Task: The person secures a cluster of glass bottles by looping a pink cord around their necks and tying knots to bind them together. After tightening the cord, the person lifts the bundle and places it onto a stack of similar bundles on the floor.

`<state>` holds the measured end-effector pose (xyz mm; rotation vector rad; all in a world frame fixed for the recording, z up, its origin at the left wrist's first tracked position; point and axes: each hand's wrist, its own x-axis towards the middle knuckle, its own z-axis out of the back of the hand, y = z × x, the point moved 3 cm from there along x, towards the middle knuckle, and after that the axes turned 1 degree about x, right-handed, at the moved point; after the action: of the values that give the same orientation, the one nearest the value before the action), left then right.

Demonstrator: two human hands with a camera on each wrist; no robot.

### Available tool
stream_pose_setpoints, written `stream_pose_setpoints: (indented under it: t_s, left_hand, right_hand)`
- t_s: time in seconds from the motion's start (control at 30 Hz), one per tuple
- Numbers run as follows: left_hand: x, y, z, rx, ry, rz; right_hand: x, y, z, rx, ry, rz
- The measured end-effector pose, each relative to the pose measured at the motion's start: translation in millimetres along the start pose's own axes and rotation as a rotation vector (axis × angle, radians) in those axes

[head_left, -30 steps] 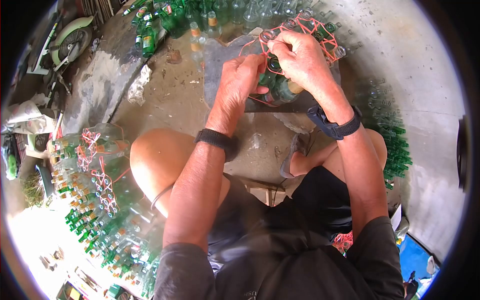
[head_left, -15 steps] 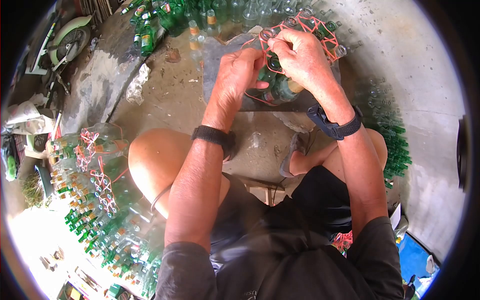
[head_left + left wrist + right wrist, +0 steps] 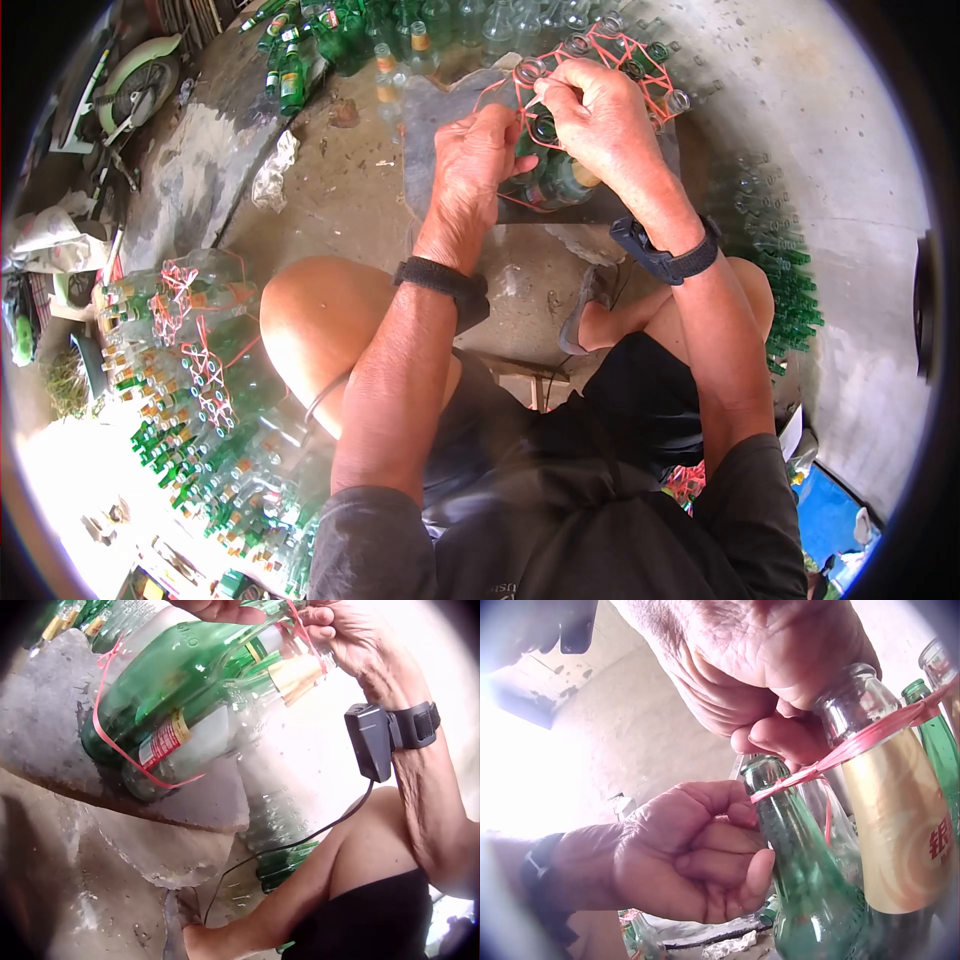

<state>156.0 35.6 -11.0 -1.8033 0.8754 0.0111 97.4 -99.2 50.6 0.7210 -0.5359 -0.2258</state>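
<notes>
A bundle of glass bottles stands on a grey slab [image 3: 428, 140], tied about the necks and bodies with pink plastic string [image 3: 112, 742]. In front are a green bottle [image 3: 802, 877] and a clear bottle with a gold neck label [image 3: 896, 817]. My left hand [image 3: 470, 160], beside the green bottle's neck, pinches the string between curled fingers and thumb. Over the same necks my right hand [image 3: 605, 115] bends its fingers onto the string close to the green mouth. A thin pale tip shows at the right fingertips. The right palm hides part of the bundle in the head view.
Rows of loose bottles [image 3: 500, 30] stand behind the slab, and more green ones [image 3: 785, 290] line the wall at right. Many bottles [image 3: 200, 430], some tied with pink string, crowd the left. A small-wheeled vehicle [image 3: 140, 85] is at far left. My knees flank the work.
My left hand has drawn slightly left and down from the bottle necks, with a loop of string showing beyond it. The right hand has barely moved.
</notes>
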Motion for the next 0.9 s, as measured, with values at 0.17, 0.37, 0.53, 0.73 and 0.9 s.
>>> stream_pose_setpoints:
  t_s: [0.17, 0.37, 0.53, 0.73, 0.9]
  left_hand:
    - [-1.4, 1.5, -2.4, -0.019, -0.076, 0.004]
    - [-1.3, 3.0, -2.9, -0.007, -0.111, 0.005]
    - [-4.4, 6.5, -3.0, -0.005, -0.066, 0.012]
    - [-11.2, 1.2, 3.8, -0.078, -0.062, -0.002]
    - [-13.8, 0.9, 12.6, -0.083, -0.151, -0.074]
  right_hand:
    - [-0.7, -4.0, -0.7, -0.001, 0.001, -0.022]
    - [-1.9, -2.2, 2.2, -0.015, -0.009, 0.03]
    - [-0.3, -6.7, 3.4, 0.004, 0.059, -0.034]
    - [2.4, -5.5, 19.9, 0.176, 0.067, -0.11]
    - [8.3, 11.3, 65.4, 0.19, -0.08, -0.156]
